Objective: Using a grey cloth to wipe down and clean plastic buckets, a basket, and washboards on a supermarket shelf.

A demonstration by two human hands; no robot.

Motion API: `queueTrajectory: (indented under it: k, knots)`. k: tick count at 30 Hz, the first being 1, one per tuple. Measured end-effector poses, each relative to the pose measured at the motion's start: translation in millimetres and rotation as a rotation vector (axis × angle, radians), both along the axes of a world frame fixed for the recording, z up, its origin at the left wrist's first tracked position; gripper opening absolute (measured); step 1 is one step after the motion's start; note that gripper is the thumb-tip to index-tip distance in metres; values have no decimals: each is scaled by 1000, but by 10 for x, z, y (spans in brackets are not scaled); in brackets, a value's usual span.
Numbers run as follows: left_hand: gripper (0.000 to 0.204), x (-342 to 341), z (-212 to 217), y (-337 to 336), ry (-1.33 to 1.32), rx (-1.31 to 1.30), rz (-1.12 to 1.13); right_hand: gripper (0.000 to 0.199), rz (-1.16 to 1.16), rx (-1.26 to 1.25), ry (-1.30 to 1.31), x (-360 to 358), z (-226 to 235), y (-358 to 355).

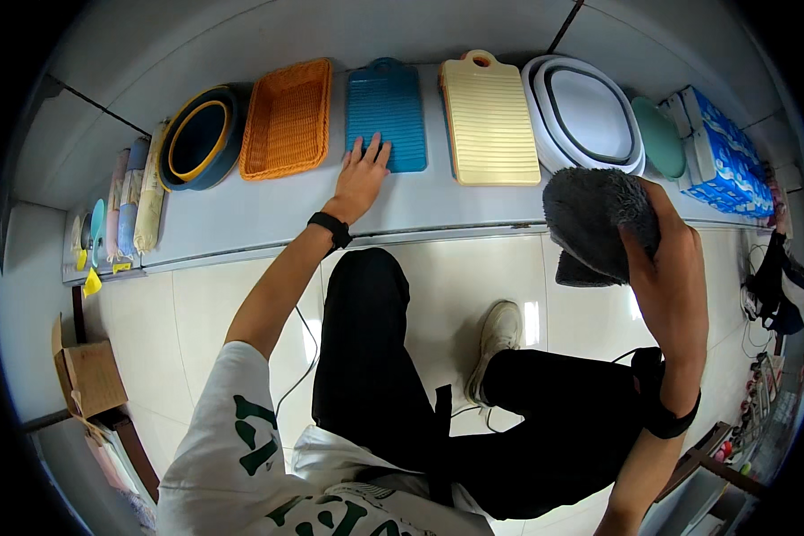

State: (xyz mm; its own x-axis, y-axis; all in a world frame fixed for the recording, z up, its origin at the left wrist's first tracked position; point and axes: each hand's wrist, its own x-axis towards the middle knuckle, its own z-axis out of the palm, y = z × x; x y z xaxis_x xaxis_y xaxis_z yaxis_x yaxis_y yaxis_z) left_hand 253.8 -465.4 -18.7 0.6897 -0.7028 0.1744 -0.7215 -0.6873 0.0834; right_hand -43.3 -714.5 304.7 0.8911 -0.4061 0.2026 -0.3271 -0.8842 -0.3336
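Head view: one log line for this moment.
left hand: touching blue washboard | right hand: gripping grey cloth | beside blue washboard: orange basket, yellow washboard

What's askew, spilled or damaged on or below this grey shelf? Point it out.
Nothing looks spilled or broken. A yellow tag hangs tilted past the front edge of the grey shelf at the left, and a dark cord trails loosely across the tiled floor; both look untidy.
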Motion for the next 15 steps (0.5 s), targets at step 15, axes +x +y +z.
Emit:
queueTrajectory:
  k: [15]
  knots:
    - [62, -110, 163, -186, 67, 162, 159, 42, 50, -20, 21, -23, -12, 7]
